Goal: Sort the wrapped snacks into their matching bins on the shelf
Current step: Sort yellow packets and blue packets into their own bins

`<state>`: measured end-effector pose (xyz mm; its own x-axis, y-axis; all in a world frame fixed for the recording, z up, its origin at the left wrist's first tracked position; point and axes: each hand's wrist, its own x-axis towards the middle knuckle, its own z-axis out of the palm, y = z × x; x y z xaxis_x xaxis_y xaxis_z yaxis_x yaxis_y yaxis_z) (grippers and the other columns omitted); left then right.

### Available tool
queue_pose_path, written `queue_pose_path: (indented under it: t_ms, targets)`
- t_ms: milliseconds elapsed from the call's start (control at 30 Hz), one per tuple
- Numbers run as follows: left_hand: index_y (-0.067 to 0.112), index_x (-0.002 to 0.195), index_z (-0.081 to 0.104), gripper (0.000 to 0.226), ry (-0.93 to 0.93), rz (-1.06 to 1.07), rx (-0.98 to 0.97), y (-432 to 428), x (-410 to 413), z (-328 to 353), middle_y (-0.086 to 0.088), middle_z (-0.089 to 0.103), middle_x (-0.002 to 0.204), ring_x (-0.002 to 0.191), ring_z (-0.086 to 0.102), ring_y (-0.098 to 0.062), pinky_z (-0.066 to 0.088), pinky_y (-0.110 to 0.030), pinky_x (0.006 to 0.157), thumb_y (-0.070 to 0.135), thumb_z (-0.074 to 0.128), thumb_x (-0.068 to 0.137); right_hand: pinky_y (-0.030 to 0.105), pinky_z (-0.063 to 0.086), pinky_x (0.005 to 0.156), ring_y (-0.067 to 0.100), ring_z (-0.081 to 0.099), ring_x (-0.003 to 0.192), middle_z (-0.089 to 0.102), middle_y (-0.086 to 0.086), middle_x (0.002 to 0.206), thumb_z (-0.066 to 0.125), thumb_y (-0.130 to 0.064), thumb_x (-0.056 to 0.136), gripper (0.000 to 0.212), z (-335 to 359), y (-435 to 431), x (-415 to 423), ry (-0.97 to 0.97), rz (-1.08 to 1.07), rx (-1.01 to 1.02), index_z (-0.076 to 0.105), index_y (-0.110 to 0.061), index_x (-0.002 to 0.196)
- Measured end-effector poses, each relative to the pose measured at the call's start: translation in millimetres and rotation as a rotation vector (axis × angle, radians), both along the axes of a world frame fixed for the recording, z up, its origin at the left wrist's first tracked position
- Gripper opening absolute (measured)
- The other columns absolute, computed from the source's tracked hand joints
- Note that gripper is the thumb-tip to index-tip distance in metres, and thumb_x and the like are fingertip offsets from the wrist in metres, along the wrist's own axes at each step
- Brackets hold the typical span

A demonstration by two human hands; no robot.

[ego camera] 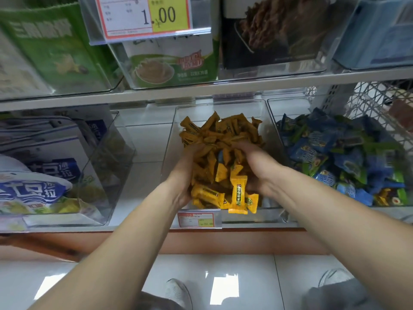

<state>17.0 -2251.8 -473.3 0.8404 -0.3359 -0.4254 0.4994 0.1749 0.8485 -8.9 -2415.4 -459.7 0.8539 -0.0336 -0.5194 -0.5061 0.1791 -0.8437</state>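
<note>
Snacks (220, 173) in left hand (184, 175) (right hand (257, 166) too)

Clear glossy plastic bin (171, 139), shiny crinkled snack wrappers (238, 193), smooth glossy floor tiles (245, 265), paper price tag (195, 219)

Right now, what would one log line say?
left hand: cups yellow snacks | right hand: cups same | place: middle clear bin

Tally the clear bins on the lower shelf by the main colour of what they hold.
Bins of yellow snacks: 1, the middle bin
Bins of mostly blue snacks: 1, the right bin
Bins of white and blue bags: 1, the left bin
Total: 3 bins
</note>
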Motion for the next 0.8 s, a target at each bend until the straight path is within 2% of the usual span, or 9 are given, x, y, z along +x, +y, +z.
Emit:
queue_pose_path:
  t_ms: [100, 233, 333, 400, 500, 533, 633, 733, 800]
  targets:
    - [0.017, 0.108, 0.072, 0.046, -0.049, -0.023, 0.043, 2, -3, 5, -0.016, 0.074, 0.104, 0.083, 0.074, -0.031, 0.058, -0.038, 0.06, 0.052, 0.047, 0.094, 0.05, 0.059, 0.083, 0.03, 0.072, 0.095, 0.076, 0.009, 0.102, 0.058, -0.05, 0.09, 0.033, 8, -9, 1, -0.038, -0.006, -0.085, 0.072, -0.024, 0.104]
    - [0.018, 0.11, 0.071, 0.046, -0.079, 0.029, 0.202, 9, -2, 4, -0.015, 0.074, 0.1, 0.094, 0.072, -0.034, 0.057, -0.049, 0.085, 0.056, 0.053, 0.09, 0.055, 0.055, 0.092, 0.031, 0.07, 0.101, 0.074, 0.01, 0.107, 0.061, -0.044, 0.09, 0.031, 17, -19, 0, -0.062, 0.006, -0.132, 0.068, -0.023, 0.111]
    - [0.015, 0.116, 0.067, 0.054, -0.064, -0.021, 0.287, 9, -2, 1, -0.014, 0.075, 0.1, 0.093, 0.072, -0.032, 0.057, -0.045, 0.083, 0.057, 0.063, 0.083, 0.055, 0.05, 0.099, 0.032, 0.067, 0.104, 0.073, 0.009, 0.11, 0.057, -0.041, 0.092, 0.032, 18, -18, 0, -0.048, 0.019, -0.154, 0.065, -0.022, 0.116]
    - [0.017, 0.124, 0.061, 0.067, -0.075, -0.086, 0.316, 8, -2, -1, -0.013, 0.072, 0.112, 0.101, 0.07, -0.033, 0.055, -0.048, 0.09, 0.054, 0.078, 0.071, 0.052, 0.046, 0.103, 0.031, 0.063, 0.11, 0.07, 0.009, 0.116, 0.054, -0.037, 0.095, 0.031, 20, -17, 0, -0.073, 0.07, -0.211, 0.063, -0.022, 0.12]
    - [0.023, 0.13, 0.056, 0.068, -0.314, -0.162, 0.628, 8, 2, -8, -0.004, 0.068, 0.12, 0.109, 0.065, -0.025, 0.052, -0.044, 0.096, 0.043, 0.083, 0.07, 0.038, 0.046, 0.095, 0.027, 0.055, 0.118, 0.06, 0.004, 0.127, 0.056, -0.031, 0.095, 0.038, 27, -19, 2, -0.176, 0.23, -0.527, 0.054, -0.021, 0.131]
    - [0.022, 0.129, 0.056, 0.062, -0.404, -0.176, 0.758, 8, 2, -9, -0.001, 0.068, 0.117, 0.108, 0.064, -0.023, 0.052, -0.039, 0.093, 0.038, 0.08, 0.075, 0.037, 0.047, 0.091, 0.025, 0.056, 0.114, 0.06, 0.003, 0.124, 0.057, -0.033, 0.094, 0.038, 28, -20, 1, -0.238, 0.281, -0.687, 0.054, -0.021, 0.13]
    - [0.021, 0.122, 0.055, 0.047, -0.525, -0.213, 0.975, 7, -1, -8, 0.002, 0.066, 0.108, 0.101, 0.062, -0.022, 0.049, -0.032, 0.079, 0.034, 0.074, 0.08, 0.038, 0.044, 0.102, 0.022, 0.055, 0.108, 0.061, 0.001, 0.113, 0.061, -0.032, 0.087, 0.026, 26, -22, -5, -0.524, 0.344, -1.121, 0.062, -0.024, 0.112]
    - [0.027, 0.122, 0.051, 0.051, -0.617, -0.235, 1.086, 9, -6, -2, 0.004, 0.063, 0.101, 0.097, 0.061, -0.023, 0.041, -0.026, 0.068, 0.037, 0.073, 0.078, 0.023, 0.044, 0.088, 0.018, 0.059, 0.11, 0.064, -0.002, 0.119, 0.063, -0.021, 0.09, 0.025, 15, -18, -12, -0.593, 0.48, -1.096, 0.068, -0.025, 0.114]
    - [0.03, 0.128, 0.049, 0.058, -0.696, -0.222, 1.085, 12, -8, 2, 0.002, 0.065, 0.108, 0.098, 0.061, -0.024, 0.04, -0.026, 0.07, 0.038, 0.072, 0.076, 0.026, 0.048, 0.093, 0.018, 0.059, 0.115, 0.065, -0.004, 0.125, 0.063, -0.022, 0.091, 0.032, 4, -12, -12, -0.548, 0.638, -1.121, 0.066, -0.027, 0.123]
